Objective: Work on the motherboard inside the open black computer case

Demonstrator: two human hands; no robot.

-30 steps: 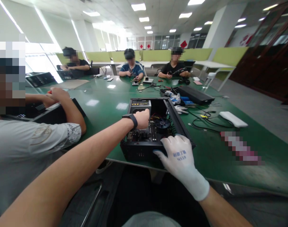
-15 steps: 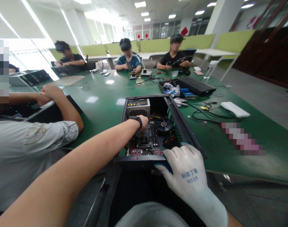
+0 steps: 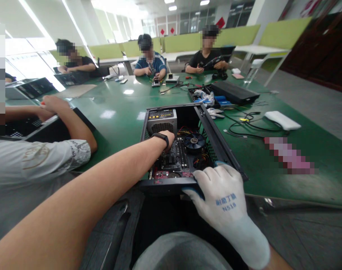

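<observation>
An open black computer case (image 3: 216, 140) lies on the table in front of me. Inside it are a power supply (image 3: 161, 122) at the far left, a motherboard (image 3: 173, 165) and a round black fan (image 3: 194, 141). My left hand (image 3: 168, 139), bare with a dark wristband, reaches over the motherboard just in front of the power supply. Its fingers curl downward, and whatever they hold is hidden behind the hand. My right hand (image 3: 220, 191), in a white glove with a blue palm, grips the case's near edge at the right corner, thumb below and fingers over the rim.
Close on my left, a person's arm (image 3: 72, 120) leans over another black case (image 3: 83, 122). Across the green table (image 3: 117, 125) several people work. To the right lie gloves (image 3: 214, 113), a black tray with a dark panel (image 3: 234, 93), cables (image 3: 235, 125) and a white box (image 3: 282, 120).
The view has tilted down slightly, so the background sits higher in the picture. Both hands stay about where they were on and in the case.
</observation>
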